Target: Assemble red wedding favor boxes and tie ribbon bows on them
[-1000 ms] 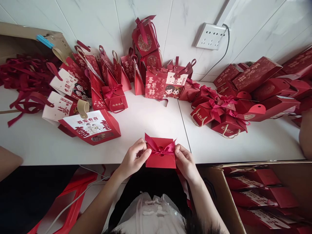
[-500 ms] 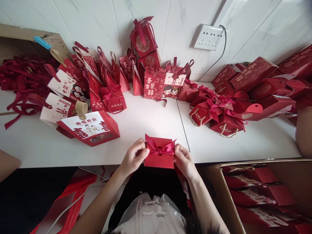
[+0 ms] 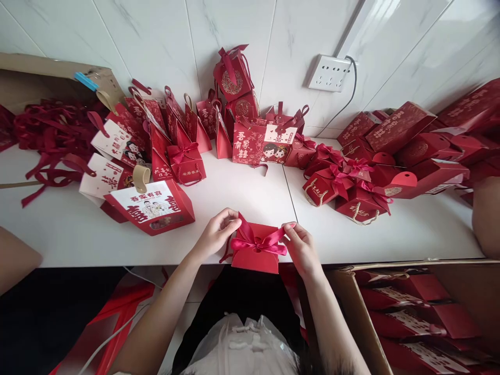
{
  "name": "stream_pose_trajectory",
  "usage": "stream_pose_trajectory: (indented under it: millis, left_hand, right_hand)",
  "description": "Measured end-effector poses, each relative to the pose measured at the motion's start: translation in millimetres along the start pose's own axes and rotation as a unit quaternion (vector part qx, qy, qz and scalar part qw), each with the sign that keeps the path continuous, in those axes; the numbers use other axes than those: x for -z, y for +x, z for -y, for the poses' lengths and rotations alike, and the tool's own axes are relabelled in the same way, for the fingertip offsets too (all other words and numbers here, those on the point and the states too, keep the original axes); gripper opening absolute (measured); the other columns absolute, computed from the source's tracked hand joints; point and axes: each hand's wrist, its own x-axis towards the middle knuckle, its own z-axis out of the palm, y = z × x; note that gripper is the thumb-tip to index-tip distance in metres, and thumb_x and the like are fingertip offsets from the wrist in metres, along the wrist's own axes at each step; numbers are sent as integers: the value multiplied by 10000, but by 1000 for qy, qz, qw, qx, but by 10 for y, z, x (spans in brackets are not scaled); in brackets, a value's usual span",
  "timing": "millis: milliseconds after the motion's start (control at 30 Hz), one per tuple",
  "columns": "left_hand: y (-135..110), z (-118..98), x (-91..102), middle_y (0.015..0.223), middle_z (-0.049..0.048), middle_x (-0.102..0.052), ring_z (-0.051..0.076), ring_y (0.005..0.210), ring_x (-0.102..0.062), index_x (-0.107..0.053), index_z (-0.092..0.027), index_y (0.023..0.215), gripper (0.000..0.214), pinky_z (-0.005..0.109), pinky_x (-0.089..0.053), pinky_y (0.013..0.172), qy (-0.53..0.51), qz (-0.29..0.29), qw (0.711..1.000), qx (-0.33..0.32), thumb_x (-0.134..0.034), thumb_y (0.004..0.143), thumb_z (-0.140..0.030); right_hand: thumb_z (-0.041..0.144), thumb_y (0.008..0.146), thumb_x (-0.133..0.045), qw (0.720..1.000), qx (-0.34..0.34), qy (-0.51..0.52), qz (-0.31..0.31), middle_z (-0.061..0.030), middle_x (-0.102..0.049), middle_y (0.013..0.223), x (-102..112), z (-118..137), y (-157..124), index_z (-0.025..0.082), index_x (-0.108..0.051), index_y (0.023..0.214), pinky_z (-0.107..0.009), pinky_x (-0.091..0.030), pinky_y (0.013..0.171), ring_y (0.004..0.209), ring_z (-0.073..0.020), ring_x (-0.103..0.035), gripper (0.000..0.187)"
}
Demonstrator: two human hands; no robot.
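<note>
A small red gift box [image 3: 255, 254] stands at the near edge of the white table [image 3: 242, 198], with a red satin ribbon [image 3: 255, 242] tied in a bow across its top. My left hand [image 3: 216, 233] pinches the bow's left loop. My right hand [image 3: 301, 247] pinches the bow's right loop. Both hands are closed on the ribbon and pull outward.
Many finished red gift boxes and bags [image 3: 187, 140] crowd the back of the table along the tiled wall. Loose ribbons [image 3: 50, 135] pile at far left. A cardboard carton [image 3: 414, 312] of flat red boxes sits at lower right. A wall socket [image 3: 328, 73] has a cable. Another person's arm [image 3: 486, 213] shows at the right edge.
My hands have moved apart, drawing the bow's loops wider. The box has tilted slightly and the view has shifted a little.
</note>
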Motion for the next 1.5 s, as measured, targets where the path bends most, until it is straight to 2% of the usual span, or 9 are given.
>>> stream_pose_trajectory:
  millis: [133,333,533,633,733,833,900,1000,1500]
  left_hand:
    - [36,-95,-1,758,9,-574,154,760,-549,-526,-180,765,250,273,-442,717,-12,11,1000,-15,-544,839,-418]
    - [109,-216,-83,727,-18,-515,117,675,-492,-518,-179,771,213,243,-406,665,-23,7,999,-27,-565,817,-382]
    - [105,-262,-104,735,-27,-518,104,673,-490,-532,-177,782,189,228,-400,657,10,22,999,-29,-547,842,-356]
    - [84,-252,-89,760,-14,-552,118,698,-530,-541,-177,808,200,236,-421,660,28,27,999,-35,-532,856,-371]
    - [23,-250,-77,844,11,-586,143,775,-569,-537,-183,865,142,262,-450,700,100,-54,989,-98,-532,857,-325]
    - [-112,-272,-89,808,16,-579,156,791,-546,-509,-186,821,36,294,-447,739,235,-190,914,-269,-528,843,-206]
    - [-220,-286,-116,748,10,-573,159,767,-525,-505,-183,779,65,310,-436,746,323,-169,861,-355,-523,833,-154]
    - [-336,-276,-167,740,9,-598,162,767,-521,-534,-175,776,70,329,-424,775,403,-95,832,-369,-533,827,-127]
    - [-366,-214,-213,749,6,-617,143,754,-510,-620,-173,805,118,330,-420,823,430,-66,829,-351,-538,889,-182]
  right_hand:
    - [490,764,-662,997,56,-49,14,-31,-631,782,-16,122,63,181,-606,732,-312,-448,788,778,-158,-567,315]
    - [500,730,-676,987,47,-124,88,8,-596,646,-133,281,257,183,-559,715,-293,-449,641,602,-132,-547,338]
    - [472,812,-593,936,159,-311,37,-84,-624,993,-269,443,376,191,-624,939,-363,-456,818,925,-209,-600,310]
    - [455,851,-558,902,199,-370,95,-85,-615,1027,-366,544,307,200,-645,816,-364,-437,865,977,-217,-591,272]
    - [386,841,-587,881,152,-404,193,-46,-663,908,-441,590,248,199,-644,747,-318,-452,785,828,-179,-621,217]
    - [293,831,-583,881,118,-390,238,-7,-681,808,-466,558,244,193,-644,766,-268,-459,725,733,-140,-616,134]
    - [264,836,-561,889,117,-371,241,0,-678,777,-463,520,257,183,-632,763,-255,-462,728,733,-132,-614,131]
    - [317,857,-542,898,113,-354,234,-10,-680,784,-466,492,265,174,-627,784,-250,-464,708,739,-133,-614,182]
    - [218,815,-539,900,123,-346,236,3,-681,761,-543,445,293,178,-627,753,-261,-477,731,701,-118,-606,116]
